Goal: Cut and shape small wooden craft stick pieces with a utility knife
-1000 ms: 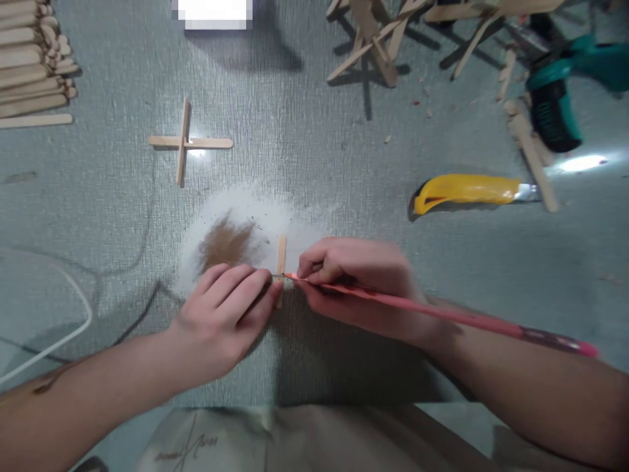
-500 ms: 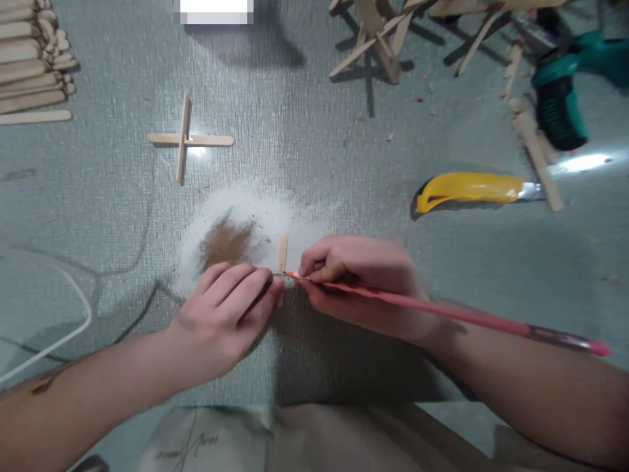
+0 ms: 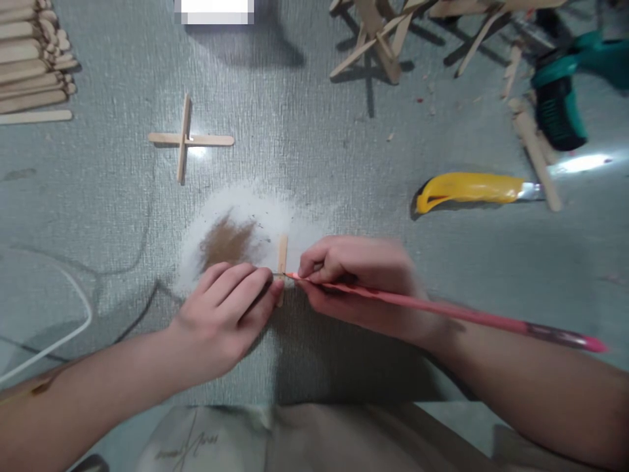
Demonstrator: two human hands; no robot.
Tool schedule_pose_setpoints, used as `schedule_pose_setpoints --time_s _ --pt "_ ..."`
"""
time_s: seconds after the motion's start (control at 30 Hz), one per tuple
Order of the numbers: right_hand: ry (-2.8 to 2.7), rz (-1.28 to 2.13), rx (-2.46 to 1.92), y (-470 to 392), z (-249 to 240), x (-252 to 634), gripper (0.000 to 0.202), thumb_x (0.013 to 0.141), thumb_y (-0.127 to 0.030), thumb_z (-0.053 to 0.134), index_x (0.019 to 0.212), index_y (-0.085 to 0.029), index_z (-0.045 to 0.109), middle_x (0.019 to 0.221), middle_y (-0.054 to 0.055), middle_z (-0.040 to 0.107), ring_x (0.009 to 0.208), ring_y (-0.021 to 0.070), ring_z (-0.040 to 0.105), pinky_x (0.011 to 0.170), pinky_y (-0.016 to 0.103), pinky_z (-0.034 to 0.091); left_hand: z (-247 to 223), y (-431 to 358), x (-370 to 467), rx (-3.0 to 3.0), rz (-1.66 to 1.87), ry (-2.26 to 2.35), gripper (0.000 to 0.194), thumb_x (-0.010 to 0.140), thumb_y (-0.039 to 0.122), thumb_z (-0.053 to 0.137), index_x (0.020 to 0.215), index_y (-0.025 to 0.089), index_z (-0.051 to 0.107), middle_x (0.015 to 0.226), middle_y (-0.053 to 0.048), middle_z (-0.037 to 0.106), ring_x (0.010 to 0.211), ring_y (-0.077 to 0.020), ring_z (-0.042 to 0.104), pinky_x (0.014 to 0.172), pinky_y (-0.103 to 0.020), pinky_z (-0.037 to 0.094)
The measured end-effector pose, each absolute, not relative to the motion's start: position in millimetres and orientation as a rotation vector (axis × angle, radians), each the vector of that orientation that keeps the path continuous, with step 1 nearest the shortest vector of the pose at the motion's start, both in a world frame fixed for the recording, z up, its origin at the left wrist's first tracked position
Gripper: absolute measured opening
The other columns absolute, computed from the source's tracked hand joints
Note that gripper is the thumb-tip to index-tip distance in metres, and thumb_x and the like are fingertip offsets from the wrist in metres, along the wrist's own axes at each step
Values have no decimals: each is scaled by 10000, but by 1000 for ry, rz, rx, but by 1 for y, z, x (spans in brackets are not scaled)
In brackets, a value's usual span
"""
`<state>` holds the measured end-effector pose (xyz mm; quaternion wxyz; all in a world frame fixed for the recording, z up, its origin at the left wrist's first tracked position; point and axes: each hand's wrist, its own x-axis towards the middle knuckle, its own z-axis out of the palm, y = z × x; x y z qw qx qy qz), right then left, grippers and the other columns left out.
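A short wooden stick (image 3: pixel 282 254) lies upright in the view on the grey table (image 3: pixel 314 164), beside a white powdery patch with a brown smudge (image 3: pixel 227 242). My right hand (image 3: pixel 361 282) pinches a red pencil (image 3: pixel 432 306) near its point, and the tip touches the stick. My left hand (image 3: pixel 228 314) is closed at the stick's left side, its thumb on the lower part. Something thin and grey sticks out from its fingertips across the stick; most of it is hidden.
Two crossed sticks (image 3: pixel 183 139) lie at upper left, near a stick pile (image 3: pixel 29 65). A yellow cutter (image 3: pixel 472 188) is at right, below a teal tool (image 3: pixel 563 98). Stick structures (image 3: pixel 376 42) stand at the top. A white cable (image 3: pixel 81 295) curves at left.
The eraser end of the red pencil has shifted very slightly up and left. Both hands stay in nearly the same place.
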<state>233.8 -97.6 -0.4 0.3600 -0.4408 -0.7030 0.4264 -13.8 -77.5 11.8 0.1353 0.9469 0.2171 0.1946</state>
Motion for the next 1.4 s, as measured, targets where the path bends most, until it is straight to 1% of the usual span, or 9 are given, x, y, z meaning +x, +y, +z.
schedule_pose_setpoints --time_s 0.3,0.47,0.57,0.7,0.83,0.97,1.13,1.27,1.4 --pt "-1821 1049 -1138 -96 1 233 259 898 -80 715 770 -240 556 824 -28 734 688 100 685 601 231 522 9 -78 -13 2726 586 633 234 942 109 725 1157 17 718 1096 -185 747 967 -305 692 779 -476 614" --pt "-1821 842 -1206 -97 -2 232 247 899 -93 731 800 -255 572 827 -35 740 688 108 679 622 255 540 10 -77 -14 2733 593 625 250 919 98 757 1154 21 724 1089 -177 755 964 -296 699 780 -460 608" --pt "-1907 747 -1179 -98 -2 234 173 955 -78 645 953 -251 634 977 10 762 839 141 714 748 303 577 10 -77 -14 2763 594 616 264 911 98 771 1161 28 727 1093 -171 760 974 -287 705 796 -449 604" --pt "-2201 478 -1160 -98 -2 237 243 1029 -83 544 1200 -212 659 1264 93 765 981 209 685 880 380 562 10 -77 -14 2800 596 632 281 893 118 802 1158 54 734 1100 -156 768 985 -280 713 801 -436 591" --pt "-2346 333 -1198 -99 -7 236 303 1058 -119 498 1306 -191 657 1350 92 747 989 242 668 881 428 533 11 -76 -13 2844 604 635 184 942 121 737 1124 92 746 1077 -123 780 973 -247 717 794 -402 577" --pt "-2355 291 -1190 -99 -11 235 291 1066 -131 506 1290 -188 682 1349 81 750 1007 235 658 876 426 499 14 -73 -13 2851 610 653 161 1020 131 611 1113 126 743 1046 -102 783 934 -217 721 790 -377 588" --pt "-2344 260 -1196 -97 -10 234 266 1071 -107 499 1234 -168 700 1310 63 772 977 211 626 870 400 451 11 -67 -18 2756 606 578 159 1021 136 608 1129 98 718 1137 -146 770 1072 -243 743 953 -430 637" --pt "-2355 302 -1211 -97 -8 234 286 1055 -91 526 1266 -193 691 1332 60 762 981 207 628 890 397 425 6 -67 -23 2686 567 585 180 1002 120 618 1155 111 712 1225 -143 761 1210 -269 719 1110 -501 593" --pt "-2346 320 -1230 -98 -7 234 274 1064 -99 505 1236 -196 694 1329 48 767 960 203 623 891 401 434 3 -66 -25 2644 573 570 199 973 133 683 1168 110 717 1241 -139 758 1314 -330 670 1138 -537 576"
